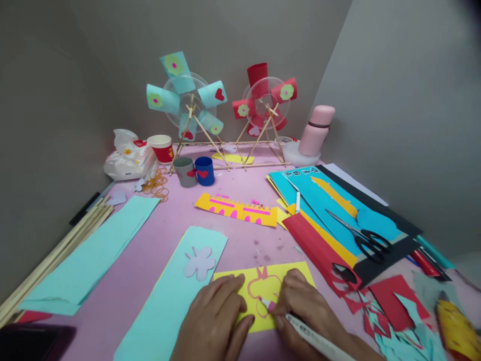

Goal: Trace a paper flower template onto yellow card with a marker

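A yellow sheet of paper (308, 273) lies at the front middle, with a pink-red butterfly outline on it. My right hand (306, 311) grips a white marker (311, 337), its pink tip touching the paper inside the outline. Resting flat over the sheet's left edge, my left hand (216, 316) has its fingers apart and holds nothing. To its left is a light blue paper strip (161, 296) bearing a lilac butterfly cutout (200, 263).
Two paper Ferris wheels (191, 105) stand at the back. Black scissors (363, 235) lie on blue paper (300, 200) at right, near red and blue scraps (398, 306). Wooden sticks (56, 255) line the left edge. Two paper cups (205, 171) stand behind a yellow-orange strip (236, 209).
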`<state>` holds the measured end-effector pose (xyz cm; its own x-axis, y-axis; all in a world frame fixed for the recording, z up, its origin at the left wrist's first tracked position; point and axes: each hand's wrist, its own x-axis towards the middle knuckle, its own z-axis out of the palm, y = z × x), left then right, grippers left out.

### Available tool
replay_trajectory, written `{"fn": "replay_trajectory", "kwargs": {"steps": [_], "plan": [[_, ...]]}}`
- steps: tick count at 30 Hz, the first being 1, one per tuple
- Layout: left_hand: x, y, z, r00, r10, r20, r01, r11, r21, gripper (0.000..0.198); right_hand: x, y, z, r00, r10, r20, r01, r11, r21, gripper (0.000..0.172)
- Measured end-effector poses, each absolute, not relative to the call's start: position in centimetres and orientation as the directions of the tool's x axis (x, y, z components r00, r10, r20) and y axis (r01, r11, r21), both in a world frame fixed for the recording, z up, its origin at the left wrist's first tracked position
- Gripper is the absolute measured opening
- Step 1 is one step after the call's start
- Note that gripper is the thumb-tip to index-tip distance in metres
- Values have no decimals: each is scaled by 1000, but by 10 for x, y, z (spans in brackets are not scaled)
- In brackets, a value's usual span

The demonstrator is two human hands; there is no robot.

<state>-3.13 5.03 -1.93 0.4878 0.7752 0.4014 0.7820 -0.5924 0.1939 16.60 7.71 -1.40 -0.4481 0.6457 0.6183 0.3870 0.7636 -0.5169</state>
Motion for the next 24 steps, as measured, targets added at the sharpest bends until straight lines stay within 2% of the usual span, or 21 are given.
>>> {"fn": "replay_trajectory", "kwargs": {"steps": [24], "plan": [[-31, 51, -18, 490, 773, 402, 777, -596, 200, 7, 166, 77, -16, -512, 624, 590, 307, 774, -553, 21]]}}
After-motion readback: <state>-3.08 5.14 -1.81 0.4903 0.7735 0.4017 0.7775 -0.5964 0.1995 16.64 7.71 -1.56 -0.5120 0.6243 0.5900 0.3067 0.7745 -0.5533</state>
